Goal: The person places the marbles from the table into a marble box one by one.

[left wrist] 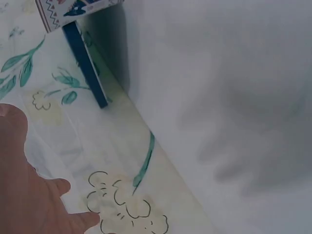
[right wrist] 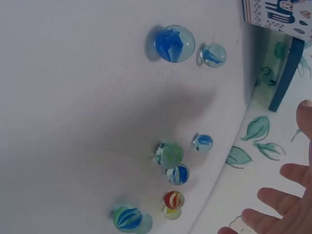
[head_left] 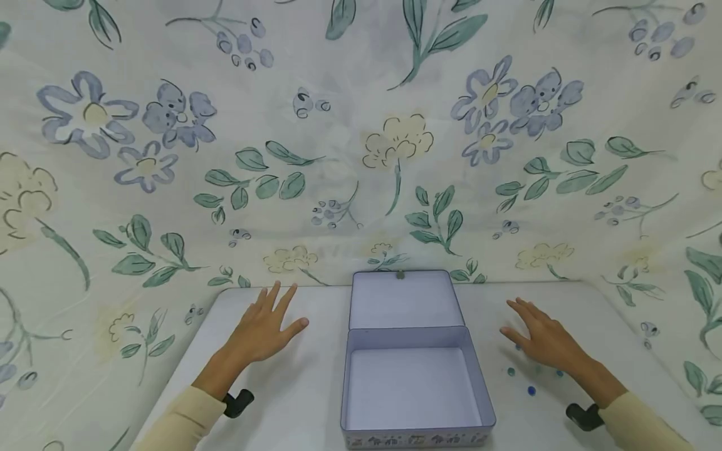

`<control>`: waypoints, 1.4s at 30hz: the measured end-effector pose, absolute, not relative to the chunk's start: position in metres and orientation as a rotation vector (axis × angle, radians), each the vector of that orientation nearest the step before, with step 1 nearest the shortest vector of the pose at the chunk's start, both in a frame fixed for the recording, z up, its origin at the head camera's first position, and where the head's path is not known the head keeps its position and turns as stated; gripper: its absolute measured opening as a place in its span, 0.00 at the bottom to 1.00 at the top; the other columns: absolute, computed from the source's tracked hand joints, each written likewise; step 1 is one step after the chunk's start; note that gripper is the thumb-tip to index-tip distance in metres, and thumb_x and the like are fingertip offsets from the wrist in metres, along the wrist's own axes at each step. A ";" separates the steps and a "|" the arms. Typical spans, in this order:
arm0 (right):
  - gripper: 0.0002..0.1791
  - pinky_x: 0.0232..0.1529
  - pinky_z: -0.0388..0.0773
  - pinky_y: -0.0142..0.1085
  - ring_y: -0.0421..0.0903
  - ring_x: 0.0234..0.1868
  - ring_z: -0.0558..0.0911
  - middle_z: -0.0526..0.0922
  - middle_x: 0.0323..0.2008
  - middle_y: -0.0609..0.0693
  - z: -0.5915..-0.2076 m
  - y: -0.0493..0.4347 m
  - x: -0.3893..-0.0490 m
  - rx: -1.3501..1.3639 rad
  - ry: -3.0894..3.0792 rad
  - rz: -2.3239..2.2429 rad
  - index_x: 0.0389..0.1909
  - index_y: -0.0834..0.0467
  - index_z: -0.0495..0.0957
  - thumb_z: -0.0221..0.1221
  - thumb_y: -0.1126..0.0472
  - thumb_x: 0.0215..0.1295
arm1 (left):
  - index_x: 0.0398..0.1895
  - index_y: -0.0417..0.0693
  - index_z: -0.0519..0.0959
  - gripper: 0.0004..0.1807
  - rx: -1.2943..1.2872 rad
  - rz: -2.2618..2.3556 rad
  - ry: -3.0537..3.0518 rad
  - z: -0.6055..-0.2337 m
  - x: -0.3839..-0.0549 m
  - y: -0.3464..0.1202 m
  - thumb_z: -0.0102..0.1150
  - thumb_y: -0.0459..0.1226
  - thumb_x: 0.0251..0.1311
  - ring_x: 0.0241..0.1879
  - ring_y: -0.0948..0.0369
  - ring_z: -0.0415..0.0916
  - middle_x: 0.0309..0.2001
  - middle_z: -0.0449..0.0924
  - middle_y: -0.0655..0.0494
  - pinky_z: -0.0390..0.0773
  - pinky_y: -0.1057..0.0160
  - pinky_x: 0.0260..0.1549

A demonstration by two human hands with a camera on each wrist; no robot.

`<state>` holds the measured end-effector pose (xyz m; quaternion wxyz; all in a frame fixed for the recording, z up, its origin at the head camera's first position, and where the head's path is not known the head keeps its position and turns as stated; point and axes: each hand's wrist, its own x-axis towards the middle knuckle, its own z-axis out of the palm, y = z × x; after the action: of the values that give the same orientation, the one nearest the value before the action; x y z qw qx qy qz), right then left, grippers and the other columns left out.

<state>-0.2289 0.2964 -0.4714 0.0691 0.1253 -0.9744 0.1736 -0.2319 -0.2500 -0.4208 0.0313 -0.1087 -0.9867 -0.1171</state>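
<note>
My left hand (head_left: 259, 331) hovers over the white table left of a tin box (head_left: 412, 382), its fingers spread and holding nothing. To the box's right, my right hand (head_left: 548, 341) is held above several glass marbles, fingers extended and thumb apart. The box's hinged lid (head_left: 407, 300) is folded back, so the plain pale inside shows. Seen from the right wrist, the marbles include a large clear-and-blue marble (right wrist: 174, 44), a green marble (right wrist: 169, 155), a red-and-yellow marble (right wrist: 174, 200) and a blue-striped marble (right wrist: 127, 217). My right hand partly covers this group in the head view.
A floral cloth (head_left: 395, 138) hangs behind the white table (head_left: 310, 401) and shows along its sides. Dark wrist cameras sit at both cuffs. The lid's edge (left wrist: 85, 66) reaches out near the table's far edge.
</note>
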 end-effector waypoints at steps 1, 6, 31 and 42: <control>0.39 0.62 0.66 0.71 0.74 0.69 0.64 0.64 0.70 0.72 -0.471 0.298 -0.227 0.378 -2.928 0.520 0.71 0.63 0.63 0.56 0.40 0.71 | 0.81 0.50 0.48 0.47 -0.350 -0.374 -3.036 -0.421 -0.231 -0.248 0.43 0.66 0.68 0.76 0.30 0.38 0.79 0.41 0.33 0.47 0.25 0.70; 0.38 0.60 0.69 0.71 0.75 0.66 0.67 0.67 0.67 0.73 -0.472 0.306 -0.221 0.385 -2.913 0.521 0.70 0.63 0.64 0.58 0.42 0.70 | 0.81 0.51 0.49 0.44 -0.418 -0.438 -3.016 -0.423 -0.227 -0.238 0.48 0.62 0.69 0.77 0.33 0.41 0.79 0.46 0.36 0.50 0.28 0.71; 0.31 0.44 0.83 0.57 0.67 0.49 0.80 0.75 0.55 0.73 -0.486 0.331 -0.208 0.290 -2.965 0.734 0.63 0.68 0.71 0.61 0.49 0.70 | 0.78 0.50 0.56 0.35 -0.825 -1.060 -2.958 -0.445 -0.208 -0.208 0.48 0.52 0.74 0.77 0.44 0.54 0.77 0.57 0.45 0.60 0.39 0.73; 0.20 0.42 0.85 0.52 0.63 0.46 0.83 0.80 0.49 0.68 -0.496 0.343 -0.208 0.189 -2.965 0.787 0.57 0.70 0.75 0.59 0.62 0.70 | 0.80 0.54 0.52 0.37 -0.852 -1.431 -2.989 -0.458 -0.198 -0.195 0.53 0.46 0.73 0.72 0.37 0.62 0.79 0.51 0.45 0.71 0.39 0.66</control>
<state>-0.2081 0.3432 -0.4957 0.0341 0.0614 -0.9642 0.2558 -0.1977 -0.1949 -0.4578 -0.1398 -0.2464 -0.8650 -0.4142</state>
